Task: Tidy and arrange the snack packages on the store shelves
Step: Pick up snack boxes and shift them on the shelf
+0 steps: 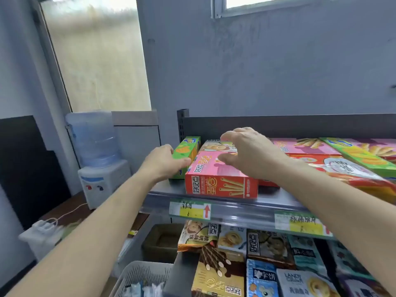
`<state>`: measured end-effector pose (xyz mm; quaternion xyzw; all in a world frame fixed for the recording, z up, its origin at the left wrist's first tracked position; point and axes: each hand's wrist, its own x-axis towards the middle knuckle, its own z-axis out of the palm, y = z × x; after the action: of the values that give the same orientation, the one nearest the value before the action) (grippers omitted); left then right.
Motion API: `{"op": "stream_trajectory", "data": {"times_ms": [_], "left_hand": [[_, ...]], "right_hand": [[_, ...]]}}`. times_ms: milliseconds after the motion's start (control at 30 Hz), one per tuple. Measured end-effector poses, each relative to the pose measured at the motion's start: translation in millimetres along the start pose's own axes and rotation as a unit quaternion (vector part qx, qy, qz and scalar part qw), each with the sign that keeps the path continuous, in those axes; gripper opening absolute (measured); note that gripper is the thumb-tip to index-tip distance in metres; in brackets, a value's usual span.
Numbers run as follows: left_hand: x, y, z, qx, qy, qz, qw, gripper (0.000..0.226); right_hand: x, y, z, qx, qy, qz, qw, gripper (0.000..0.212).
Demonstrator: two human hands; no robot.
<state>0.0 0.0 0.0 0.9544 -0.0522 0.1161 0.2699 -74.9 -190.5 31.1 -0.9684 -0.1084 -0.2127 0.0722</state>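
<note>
Here the left hand (165, 160) grips the near end of a green box (186, 153), thumb across its top; the box stands on its long edge at the left end of the top shelf (162, 190), printed with orange biscuits. Just beside it lies a pink box (216, 175) with a red-orange front face showing wafer sticks, flat at the shelf's front edge. The right hand (246, 153) hovers over the pink box, fingers spread and curled, holding nothing.

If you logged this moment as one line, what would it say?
step: tidying top shelf | left hand: gripping green box | right hand: open over pink-and-red box
</note>
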Motion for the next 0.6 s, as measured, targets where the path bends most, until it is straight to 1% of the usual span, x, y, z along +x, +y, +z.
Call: {"op": "stream_trajectory", "data": {"times_ms": [33, 67, 133, 300, 433, 600], "left_hand": [[4.4, 1.9, 2.6, 0.010, -0.019, -0.013, 1.000, 0.051], [10.6, 2.2, 5.5, 0.022, -0.022, -0.023, 0.999, 0.053], [21.4, 1.7, 12.1, 0.021, -0.035, -0.038, 0.998, 0.050], [32.3, -1.3, 16.6, -0.010, -0.030, -0.066, 0.997, 0.044], [25.3, -5.5, 13.4, -0.007, 0.044, -0.083, 0.996, 0.033], [-14.4, -12.8, -14.8, -0.025, 0.113, -0.086, 0.990, 0.032]], "right_hand": [[3.9, -0.9, 2.1, -0.006, -0.009, 0.005, 1.000, 0.051], [7.9, -0.2, 4.2, -0.008, -0.008, 0.007, 1.000, 0.051], [10.8, -1.0, 7.4, -0.009, -0.019, 0.020, 1.000, 0.051], [15.1, -0.4, 14.6, 0.016, -0.009, 0.026, 1.000, 0.050], [16.9, -2.3, 20.5, 0.040, -0.010, 0.015, 0.999, 0.048], [11.3, -6.6, 18.5, 0.083, 0.003, -0.008, 0.997, 0.045]]}}
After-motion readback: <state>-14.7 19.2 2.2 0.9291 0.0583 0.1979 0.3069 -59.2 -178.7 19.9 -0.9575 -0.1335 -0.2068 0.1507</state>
